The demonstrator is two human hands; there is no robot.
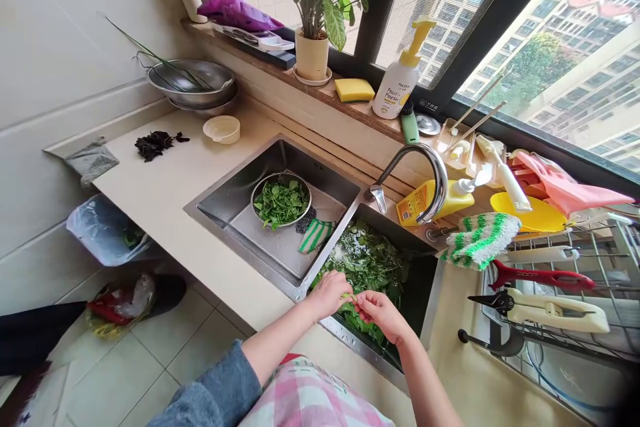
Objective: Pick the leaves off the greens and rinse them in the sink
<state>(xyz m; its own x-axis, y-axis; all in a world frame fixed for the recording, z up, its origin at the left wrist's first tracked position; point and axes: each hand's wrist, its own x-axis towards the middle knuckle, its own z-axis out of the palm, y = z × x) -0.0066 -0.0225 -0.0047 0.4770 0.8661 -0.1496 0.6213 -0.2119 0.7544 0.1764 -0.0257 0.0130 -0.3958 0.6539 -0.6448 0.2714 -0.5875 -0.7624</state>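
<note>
Over the near edge of the right sink basin [431, 320], my left hand [330, 293] and my right hand [380, 312] meet. Both are closed, pinching a small green stem [349, 296] between their fingertips. Below them, leafy greens [367, 260] float in the water that fills the basin. In the left basin [235, 230] stands a round metal bowl [256, 213] heaped with picked green leaves [283, 202]. A green-and-white striped cloth [317, 236] and a dark scouring pad [305, 219] lie beside that bowl.
A curved faucet [400, 153] rises behind the basins, with a yellow bottle [425, 200] next to it. At right, a wire rack [613, 260] holds kitchen shears [560, 311]. Metal bowls [220, 97] and dark wood-ear-like pieces [155, 144] occupy the left counter. A lined bin [103, 233] stands below.
</note>
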